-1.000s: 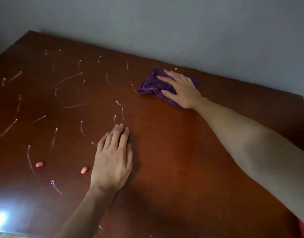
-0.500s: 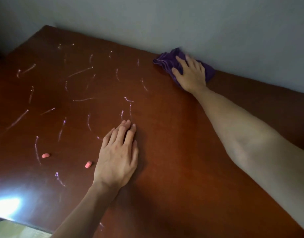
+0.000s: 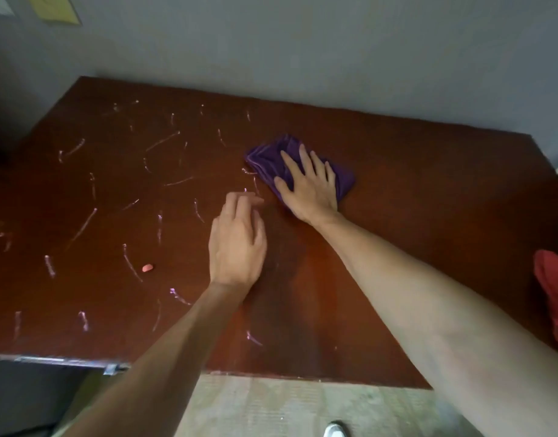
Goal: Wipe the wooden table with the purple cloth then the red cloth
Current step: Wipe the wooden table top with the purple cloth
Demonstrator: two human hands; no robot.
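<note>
A dark wooden table (image 3: 413,190) fills the view, its left half covered in pale chalk streaks (image 3: 82,228). My right hand (image 3: 309,187) presses flat, fingers spread, on a crumpled purple cloth (image 3: 268,159) at the table's middle. Just left of it my left hand (image 3: 236,241) is lifted slightly off the wood, blurred, fingers loosely curled and holding nothing. A red cloth (image 3: 555,294) lies bunched at the right edge, partly cut off by the frame.
One small pink chalk piece (image 3: 147,268) lies on the left part of the table. A grey wall runs along the far edge. The near edge shows a metal bracket (image 3: 110,369) and pale floor (image 3: 271,408) below.
My right hand has pulled the purple cloth back from the wall toward the table's middle. My left hand has come off the wood and curled. The view has tilted back, showing the near edge.
</note>
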